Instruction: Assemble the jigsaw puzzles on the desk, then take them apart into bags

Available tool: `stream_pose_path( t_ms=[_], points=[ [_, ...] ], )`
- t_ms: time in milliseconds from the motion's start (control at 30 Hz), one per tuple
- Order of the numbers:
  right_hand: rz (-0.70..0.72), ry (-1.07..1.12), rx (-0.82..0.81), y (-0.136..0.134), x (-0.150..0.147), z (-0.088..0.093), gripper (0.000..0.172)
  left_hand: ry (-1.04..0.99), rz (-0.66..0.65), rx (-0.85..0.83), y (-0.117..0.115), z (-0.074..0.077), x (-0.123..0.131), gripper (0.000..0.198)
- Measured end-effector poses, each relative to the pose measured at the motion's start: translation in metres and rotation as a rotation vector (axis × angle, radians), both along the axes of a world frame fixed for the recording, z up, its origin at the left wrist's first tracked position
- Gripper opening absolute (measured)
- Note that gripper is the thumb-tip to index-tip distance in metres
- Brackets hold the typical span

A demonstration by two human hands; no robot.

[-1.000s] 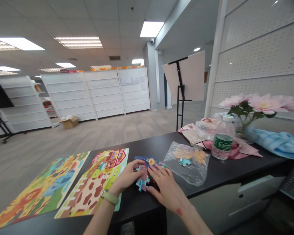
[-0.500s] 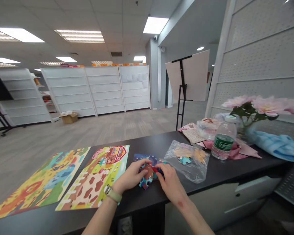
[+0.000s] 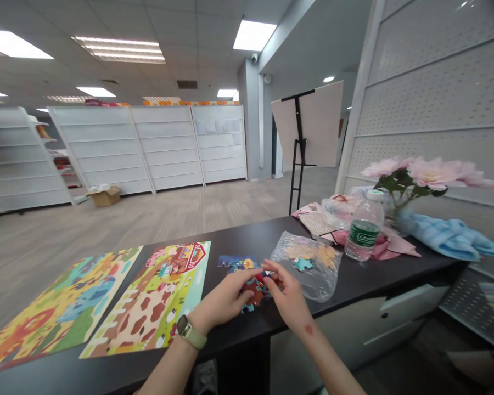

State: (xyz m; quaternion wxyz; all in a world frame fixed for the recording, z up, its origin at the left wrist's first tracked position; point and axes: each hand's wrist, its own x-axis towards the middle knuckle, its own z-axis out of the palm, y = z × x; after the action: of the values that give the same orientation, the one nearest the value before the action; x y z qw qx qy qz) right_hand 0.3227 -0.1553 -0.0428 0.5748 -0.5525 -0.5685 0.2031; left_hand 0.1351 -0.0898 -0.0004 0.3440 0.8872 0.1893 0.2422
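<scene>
My left hand (image 3: 230,291), with a watch (image 3: 189,330) on its wrist, curls its fingers around a cluster of colourful jigsaw puzzle pieces (image 3: 255,293). Thumb and fingers of my right hand (image 3: 287,291) close on the right side of the same cluster, where a red patch shows. My fingers hide part of it. Just beyond my left hand, a joined blue section of puzzle (image 3: 233,262) lies on the dark table (image 3: 241,238). Right of my right hand, a clear plastic bag (image 3: 321,282) has loose puzzle pieces (image 3: 302,264) on or in it.
On the left lie a farm puzzle (image 3: 154,307) and a jungle-animal puzzle (image 3: 72,307). A water bottle (image 3: 365,230), pink cloth (image 3: 395,248), blue cloth (image 3: 448,236) and pink flowers (image 3: 430,173) stand at the right. Beyond the table are an easel (image 3: 299,148) and white shelves (image 3: 164,148).
The view has turned slightly right. My hands have drawn closer together over the puzzle pieces, and more of the blue section beyond them shows.
</scene>
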Motion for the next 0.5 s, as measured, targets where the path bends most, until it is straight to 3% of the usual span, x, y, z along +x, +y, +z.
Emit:
stream_pose_path(
  t_ms=[133, 233, 333, 400, 500],
  points=[
    [-0.052, -0.005, 0.009, -0.001, 0.0, -0.003, 0.034, 0.051, -0.003, -0.018, 0.0, 0.002, -0.005, 0.06],
    [-0.167, 0.048, 0.031, -0.002, 0.001, -0.005, 0.038, 0.118, 0.039, -0.093, 0.0, 0.007, -0.014, 0.067],
    [-0.265, 0.094, 0.061, -0.002, 0.003, -0.005, 0.039, 0.133, 0.003, -0.207, 0.002, 0.011, -0.019, 0.054],
    [-0.251, 0.114, 0.062, -0.002, 0.002, -0.005, 0.038, 0.032, -0.019, -0.316, 0.005, 0.009, -0.016, 0.042],
    [-0.115, 0.118, 0.044, -0.002, -0.002, -0.003, 0.031, -0.218, 0.06, -0.412, 0.011, -0.001, -0.004, 0.035]
  ],
)
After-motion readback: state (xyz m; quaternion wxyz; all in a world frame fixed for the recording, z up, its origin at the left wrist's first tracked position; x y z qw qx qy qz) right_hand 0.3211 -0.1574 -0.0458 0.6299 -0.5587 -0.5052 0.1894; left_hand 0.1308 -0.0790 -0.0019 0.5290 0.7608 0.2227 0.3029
